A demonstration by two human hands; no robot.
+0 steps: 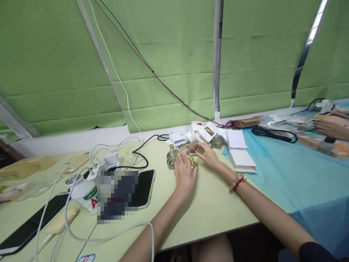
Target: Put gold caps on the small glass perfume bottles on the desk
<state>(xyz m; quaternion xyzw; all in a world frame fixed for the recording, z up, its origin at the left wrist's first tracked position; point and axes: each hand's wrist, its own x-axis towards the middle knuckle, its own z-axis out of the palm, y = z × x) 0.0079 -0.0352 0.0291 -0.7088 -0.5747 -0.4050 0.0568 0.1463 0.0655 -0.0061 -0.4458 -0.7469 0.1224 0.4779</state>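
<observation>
Glass bottles point(171, 155) with gold caps sit on our pale green table point(212, 211), and both of our hands meet around them. Our left hand point(185, 174) lies palm down, its fingers draped over one small gold-capped bottle point(192, 162); whether the fingers truly pinch it we cannot tell. Our right hand point(209, 154) reaches in from four o'clock, fingertips touching another clear bottle point(194, 148) just beyond the left hand; its grip looks loose, fingers slightly apart. A beaded bracelet with a red cord point(237, 182) circles the right wrist. At twelve o'clock from the hands lies a heap of small white boxes point(207, 131), and at two o'clock flat white cards point(240, 153) rest on the blue cloth point(300, 174). At nine o'clock we see a dark phone point(144, 187) and tangled white cables point(109, 153). Far off at three o'clock another person's hand point(331, 126) rests on the cloth
</observation>
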